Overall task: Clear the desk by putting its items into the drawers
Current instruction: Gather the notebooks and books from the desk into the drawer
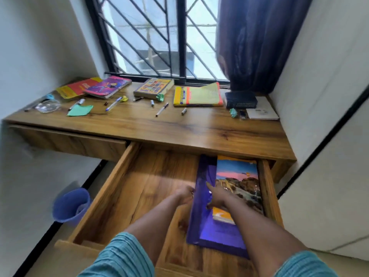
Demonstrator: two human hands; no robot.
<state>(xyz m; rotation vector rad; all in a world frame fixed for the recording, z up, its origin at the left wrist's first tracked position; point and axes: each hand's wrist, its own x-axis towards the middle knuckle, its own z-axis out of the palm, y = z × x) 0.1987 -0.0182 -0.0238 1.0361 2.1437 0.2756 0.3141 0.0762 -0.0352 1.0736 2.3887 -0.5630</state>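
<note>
The right drawer [111, 188] of the wooden desk [179, 128] is pulled open. Inside it, at the right, a purple book [201, 220] lies flat with a landscape-cover book [241, 180] on top. My left hand [184, 195] touches the purple book's left edge. My right hand [217, 196] rests on the two books with fingers spread. On the desk lie several books: a red-yellow one [77, 89], a pink-purple one [108, 86], a chequered one [153, 87], a yellow one [197, 94] and a dark one [240, 99].
Pens [113, 103], small batteries [183, 111], crumpled paper balls [160, 97], a green paper [79, 111], a clear plastic piece [48, 106] and a white box [261, 112] lie on the desk. The left drawer [69, 142] is closed. A blue bin [70, 204] stands on the floor at left.
</note>
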